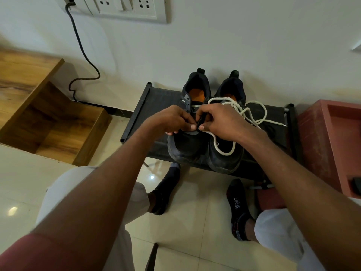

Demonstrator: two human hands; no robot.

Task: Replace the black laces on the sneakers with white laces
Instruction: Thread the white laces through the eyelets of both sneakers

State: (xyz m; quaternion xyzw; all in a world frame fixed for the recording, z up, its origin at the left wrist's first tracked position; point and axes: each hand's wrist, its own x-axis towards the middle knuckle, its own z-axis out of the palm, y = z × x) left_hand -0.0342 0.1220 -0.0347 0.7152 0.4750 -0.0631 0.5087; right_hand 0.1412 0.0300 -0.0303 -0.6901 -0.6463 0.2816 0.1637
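Two black sneakers stand side by side on a low black rack [156, 98], toes toward me. Over the lacing of the left sneaker [185, 147] my left hand [173, 119] and my right hand [216, 120] meet, both pinching a black lace [200, 123] between thumb and fingers. The eyelets under the hands are hidden. A white lace [254, 111] lies loose over the right sneaker [224, 157], looping across its tongue and toe, with one tip resting on the rack to the right.
A wooden step unit [39, 106] is on the left, a red stool or box [332, 137] on the right. The white wall carries a socket panel [121, 6] with a black cable [82, 49]. My socked feet [239, 210] rest on the tiled floor below the rack.
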